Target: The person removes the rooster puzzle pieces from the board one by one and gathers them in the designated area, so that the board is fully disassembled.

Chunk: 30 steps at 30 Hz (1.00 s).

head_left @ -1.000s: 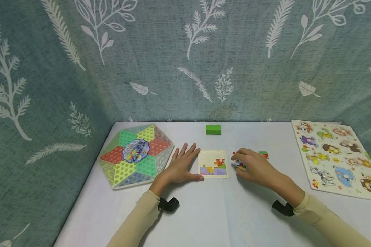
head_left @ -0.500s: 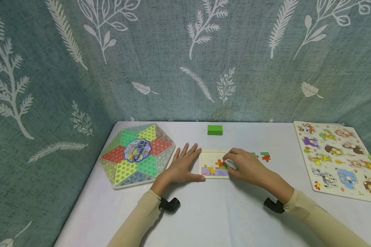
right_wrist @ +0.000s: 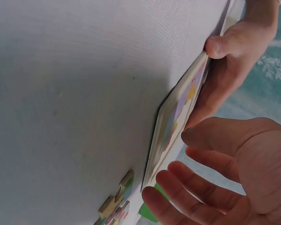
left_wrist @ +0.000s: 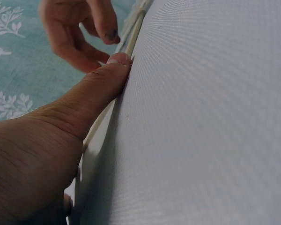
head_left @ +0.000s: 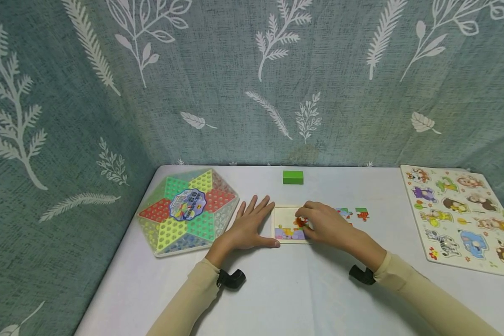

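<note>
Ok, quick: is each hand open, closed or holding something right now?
Left hand: open, touching the square, pale wooden puzzle tray.
Right hand: bent over the tray's right side; cannot tell whether it grips anything.

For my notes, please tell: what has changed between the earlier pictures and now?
The right hand moved left, from the loose pieces to over the right part of the puzzle board; I cannot tell whether it holds a piece. The left hand stayed at the board's left edge, and the green block stayed in place.
</note>
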Available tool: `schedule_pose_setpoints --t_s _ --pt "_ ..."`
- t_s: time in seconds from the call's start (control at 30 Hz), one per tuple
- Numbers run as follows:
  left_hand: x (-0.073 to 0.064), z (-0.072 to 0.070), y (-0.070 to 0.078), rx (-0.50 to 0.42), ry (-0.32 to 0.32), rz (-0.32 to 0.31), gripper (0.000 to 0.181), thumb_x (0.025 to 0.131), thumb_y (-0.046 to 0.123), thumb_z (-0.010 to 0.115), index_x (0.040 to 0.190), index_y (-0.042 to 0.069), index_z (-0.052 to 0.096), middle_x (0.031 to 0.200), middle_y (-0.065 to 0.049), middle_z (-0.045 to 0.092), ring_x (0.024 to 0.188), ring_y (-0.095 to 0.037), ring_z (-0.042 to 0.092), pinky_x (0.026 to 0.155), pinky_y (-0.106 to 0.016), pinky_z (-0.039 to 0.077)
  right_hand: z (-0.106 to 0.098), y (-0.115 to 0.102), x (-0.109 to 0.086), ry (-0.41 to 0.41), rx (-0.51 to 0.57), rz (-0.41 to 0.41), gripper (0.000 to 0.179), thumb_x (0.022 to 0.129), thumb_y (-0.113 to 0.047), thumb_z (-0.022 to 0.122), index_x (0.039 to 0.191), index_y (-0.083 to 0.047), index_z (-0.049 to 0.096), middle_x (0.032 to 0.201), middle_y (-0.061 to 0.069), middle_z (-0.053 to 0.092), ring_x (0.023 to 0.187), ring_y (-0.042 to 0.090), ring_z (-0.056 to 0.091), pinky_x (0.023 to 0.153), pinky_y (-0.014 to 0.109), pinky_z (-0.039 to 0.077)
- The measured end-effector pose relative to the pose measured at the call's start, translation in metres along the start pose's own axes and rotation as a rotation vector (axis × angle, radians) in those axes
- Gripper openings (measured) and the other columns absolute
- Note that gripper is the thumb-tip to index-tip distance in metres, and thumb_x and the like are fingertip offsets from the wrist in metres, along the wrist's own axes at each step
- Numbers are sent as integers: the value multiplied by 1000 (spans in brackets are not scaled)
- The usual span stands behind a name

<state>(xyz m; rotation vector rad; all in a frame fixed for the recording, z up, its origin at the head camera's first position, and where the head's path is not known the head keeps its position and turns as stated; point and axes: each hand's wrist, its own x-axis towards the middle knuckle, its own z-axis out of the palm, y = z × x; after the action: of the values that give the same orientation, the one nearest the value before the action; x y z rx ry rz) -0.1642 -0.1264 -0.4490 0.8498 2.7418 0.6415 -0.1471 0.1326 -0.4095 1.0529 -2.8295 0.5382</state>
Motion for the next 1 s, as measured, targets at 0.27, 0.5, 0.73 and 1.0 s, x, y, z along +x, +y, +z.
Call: schedule_pose_setpoints --t_s 0.27,0.5,0.73,1.0 --pt "0 1 -1 -5 6 1 112 77 63 78 161 16 21 168 -4 8 152 -30 -6 118 -56 -6 5 0 5 -46 -7 9 21 81 -1 78 99 -10 73 89 -1 63 81 18 58 70 34 51" --pt "-1 0 0 -3 6 1 112 77 63 78 161 16 21 168 -3 8 152 -30 -6 118 -55 -6 6 -1 7 -56 -5 -8 22 79 2 78 97 -11 73 87 -1 61 79 16 55 67 32 49" --pt "-2 0 1 -3 14 8 111 77 62 78 161 15 22 168 -5 9 152 -31 -5 118 -56 -5 8 -1 8 -44 -27 -2 19 80 -1 78 94 -13 73 87 -1 61 79 17 54 67 31 48" --pt "-2 0 1 -4 10 2 111 77 62 78 161 16 22 167 -4 9 152 -30 -6 118 -55 -6 9 -2 8 -20 -50 25 17 79 -4 80 91 -14 74 87 -1 58 78 16 51 65 30 45"
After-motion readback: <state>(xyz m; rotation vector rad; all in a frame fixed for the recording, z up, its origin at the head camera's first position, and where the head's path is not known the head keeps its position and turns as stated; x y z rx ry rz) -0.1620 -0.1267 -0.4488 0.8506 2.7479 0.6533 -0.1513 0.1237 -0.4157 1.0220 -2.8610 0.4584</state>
